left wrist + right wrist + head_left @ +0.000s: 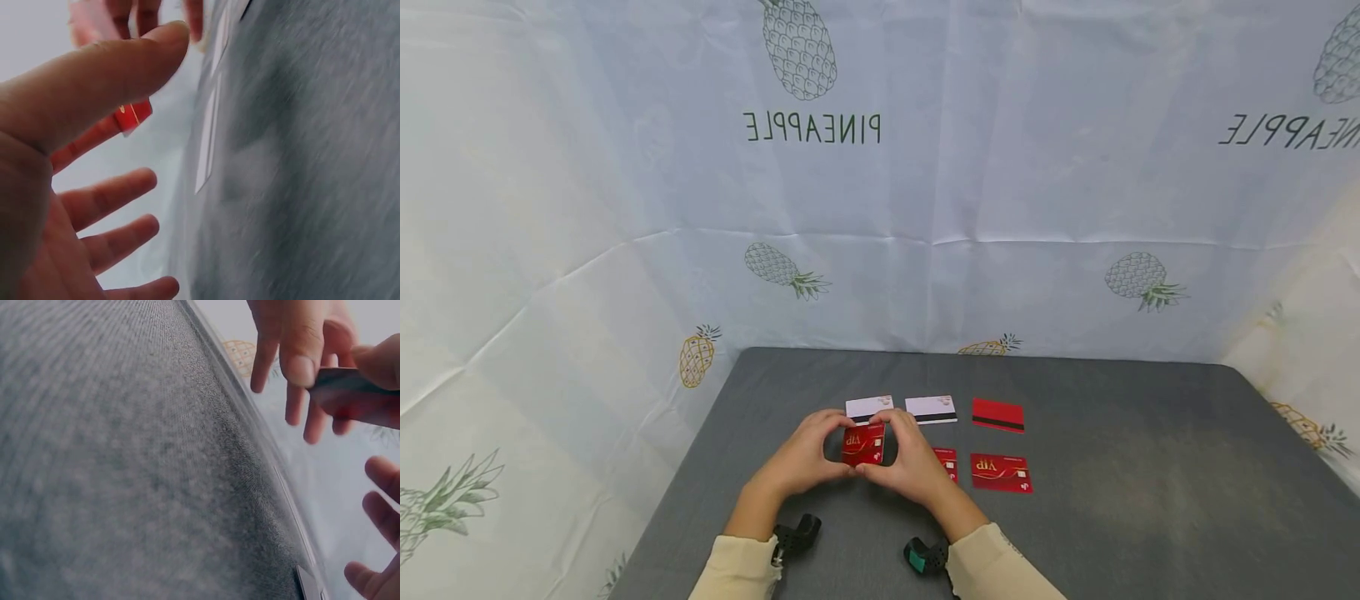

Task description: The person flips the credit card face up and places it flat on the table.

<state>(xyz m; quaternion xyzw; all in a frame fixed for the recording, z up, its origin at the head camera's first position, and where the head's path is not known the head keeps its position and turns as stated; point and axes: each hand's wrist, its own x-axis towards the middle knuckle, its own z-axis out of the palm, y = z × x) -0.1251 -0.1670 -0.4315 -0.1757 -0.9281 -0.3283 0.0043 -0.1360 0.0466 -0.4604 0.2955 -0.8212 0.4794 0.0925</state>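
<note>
Between my two hands is a red VIP card (862,444), held up off the table. My left hand (805,457) pinches it from the left between thumb and forefinger, its other fingers spread apart in the left wrist view. From the other side my right hand (913,461) pinches the same card by thumb and forefinger. In the right wrist view the card (356,400) is tilted and seen nearly edge-on. Behind the hands lies a white card (867,407) with a black stripe, partly covered. Another red card (949,461) is half hidden by my right hand.
A second white striped card (931,408) lies in the back row, beside a red card with a black stripe (997,414). In front of that is a red VIP card (1002,472). The grey table (1150,475) backs onto a pineapple-print curtain (962,192).
</note>
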